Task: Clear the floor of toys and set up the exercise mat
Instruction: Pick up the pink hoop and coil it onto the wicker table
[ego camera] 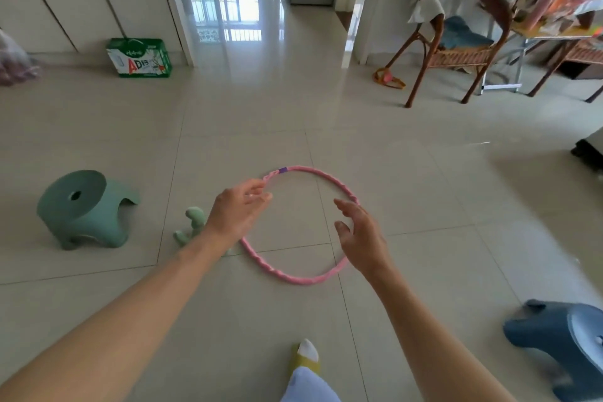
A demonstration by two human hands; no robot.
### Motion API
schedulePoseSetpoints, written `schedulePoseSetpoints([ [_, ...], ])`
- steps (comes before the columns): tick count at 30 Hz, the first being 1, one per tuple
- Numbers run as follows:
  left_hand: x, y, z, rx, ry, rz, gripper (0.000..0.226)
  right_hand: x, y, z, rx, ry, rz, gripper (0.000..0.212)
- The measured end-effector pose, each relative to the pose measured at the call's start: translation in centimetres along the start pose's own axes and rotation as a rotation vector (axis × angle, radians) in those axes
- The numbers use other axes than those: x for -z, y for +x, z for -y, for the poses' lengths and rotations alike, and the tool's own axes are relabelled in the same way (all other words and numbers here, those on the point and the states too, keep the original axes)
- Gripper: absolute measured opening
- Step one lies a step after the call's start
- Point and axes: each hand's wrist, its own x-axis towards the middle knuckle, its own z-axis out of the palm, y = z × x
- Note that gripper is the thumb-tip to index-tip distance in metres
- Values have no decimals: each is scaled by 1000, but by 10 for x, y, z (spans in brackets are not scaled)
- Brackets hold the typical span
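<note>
Two bare forearms are stretched forward and down over a glossy beige tiled floor (424, 173). A thin pink plastic hoop with a short purple band (295, 278) is seen lying flat on the tiles, roughly in the middle of the view. The left hand (239, 210) is held over the hoop's left side with its fingers loosely extended toward the rim near the purple band; whether the rim is actually touched cannot be told. The right hand (360, 237) is held over the hoop's right side, palm turned inward, fingers spread wide and holding nothing. A small pale green soft toy (192, 225) is seen on the floor just left of the hoop, partly hidden by the left forearm. A round sage-green plastic stool (81, 209) stands further left, and a dark blue plastic stool (561, 343) is seen at the lower right, well apart from the hoop. A green printed cardboard carton (139, 58) is set against the far wall, and a brown wicker armchair (456, 49) draped with white cloth stands at the upper right. A small orange and pink toy (388, 78) lies beside the chair's front leg.
</note>
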Motion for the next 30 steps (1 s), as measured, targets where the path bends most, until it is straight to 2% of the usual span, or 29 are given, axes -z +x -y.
schedulePoseSetpoints([
  [8, -48, 74, 12, 103, -26, 64, 33, -13, 69, -38, -31, 4, 110, 44],
  [17, -93, 127, 77, 186, 52, 176, 35, -75, 96, -89, -171, 24, 178, 45],
  [30, -190, 169, 238, 363, 78, 300, 35, -231, 113, -207, -365, 49, 263, 41],
])
